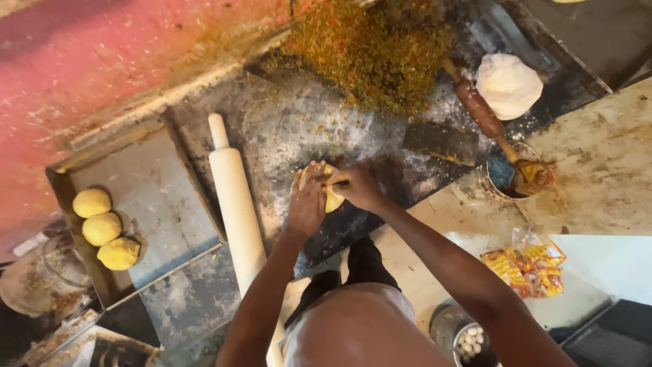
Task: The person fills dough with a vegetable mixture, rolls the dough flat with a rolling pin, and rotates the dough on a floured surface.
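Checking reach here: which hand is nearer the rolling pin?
Left. The left hand is just beside the rolling pin; the right hand lies farther away, beyond the dough piece.

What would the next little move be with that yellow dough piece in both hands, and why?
Probably pinch the edges closed: the left hand cups the yellow dough piece while the right hand presses its rim, and three finished balls sit in the tray.

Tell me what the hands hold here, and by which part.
Both hands hold one yellow dough piece on the floured slab. The left hand cups its left side; the right hand has its grip on the top edge, fingers pinching it.
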